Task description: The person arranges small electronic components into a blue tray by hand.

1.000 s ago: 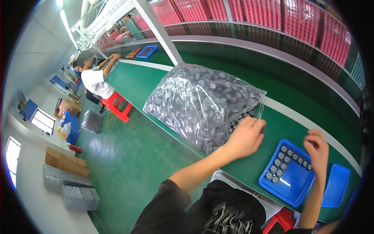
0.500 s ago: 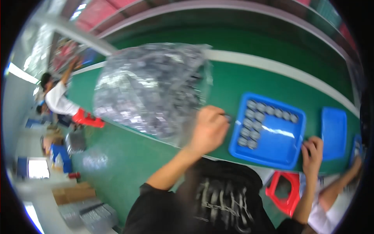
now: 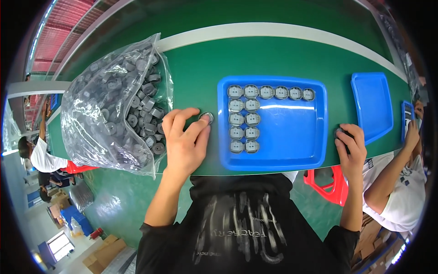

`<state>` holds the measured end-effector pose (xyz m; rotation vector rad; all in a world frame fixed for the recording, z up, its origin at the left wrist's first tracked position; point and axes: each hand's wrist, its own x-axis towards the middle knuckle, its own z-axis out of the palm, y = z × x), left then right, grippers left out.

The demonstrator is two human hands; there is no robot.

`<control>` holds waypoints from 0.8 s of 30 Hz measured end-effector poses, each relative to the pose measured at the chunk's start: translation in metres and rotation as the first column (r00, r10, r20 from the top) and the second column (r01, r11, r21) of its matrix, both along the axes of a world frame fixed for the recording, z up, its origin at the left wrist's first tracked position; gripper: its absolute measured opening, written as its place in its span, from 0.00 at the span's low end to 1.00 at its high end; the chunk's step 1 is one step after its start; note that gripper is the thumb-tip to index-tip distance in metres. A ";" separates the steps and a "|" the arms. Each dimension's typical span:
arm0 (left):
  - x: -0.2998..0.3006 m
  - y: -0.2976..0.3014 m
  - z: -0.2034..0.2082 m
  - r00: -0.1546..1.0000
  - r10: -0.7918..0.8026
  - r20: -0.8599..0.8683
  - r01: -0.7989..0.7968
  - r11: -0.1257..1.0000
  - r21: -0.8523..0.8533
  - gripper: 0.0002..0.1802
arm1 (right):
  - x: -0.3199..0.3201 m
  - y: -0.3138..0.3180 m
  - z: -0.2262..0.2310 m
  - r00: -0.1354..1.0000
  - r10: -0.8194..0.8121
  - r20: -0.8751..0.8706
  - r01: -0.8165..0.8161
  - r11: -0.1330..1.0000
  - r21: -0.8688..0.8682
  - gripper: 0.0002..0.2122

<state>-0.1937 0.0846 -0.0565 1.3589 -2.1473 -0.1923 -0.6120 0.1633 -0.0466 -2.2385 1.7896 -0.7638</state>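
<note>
My left hand (image 3: 187, 137) is between the clear plastic bag (image 3: 98, 109) and the blue tray (image 3: 272, 165). Its thumb and index finger close on a round grey plastic part (image 3: 208, 118) just above the green table. Just right of the tray, my right hand (image 3: 351, 148) has its fingertips closed around another small round part (image 3: 338, 132), mostly covered by the fingers. Inside the tray, similar round grey parts (image 3: 252, 119) with small holes form two columns on the left and a row along the far wall. More loose grey parts (image 3: 146, 112) fill the bag's open mouth.
A second blue tray (image 3: 375, 107) lies to the right on the green table (image 3: 196, 68). Beyond it, a co-worker's hand (image 3: 412, 133) is at another small tray (image 3: 406, 112). A red stool (image 3: 333, 187) stands under the front edge. Another person (image 3: 43, 153) is far left.
The whole view has swung and become sharper. My right hand now sits slightly clear of the tray's right rim. My left hand still pinches its part; the tray's arrangement looks the same.
</note>
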 end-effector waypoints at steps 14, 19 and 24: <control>-0.002 0.010 0.011 0.999 0.035 -0.035 -0.033 0.998 0.056 0.21 | 0.018 0.011 -0.008 0.992 -0.115 0.042 0.120 0.985 -0.125 0.16; 0.010 0.004 0.011 0.992 -0.124 0.035 0.121 0.990 0.066 0.14 | 0.016 0.012 -0.005 0.995 -0.073 -0.061 0.064 0.988 -0.141 0.14; 0.008 -0.007 0.006 0.984 -0.172 -0.040 0.172 0.985 -0.007 0.12 | 0.017 0.006 0.001 0.997 -0.064 0.037 0.067 0.992 -0.105 0.12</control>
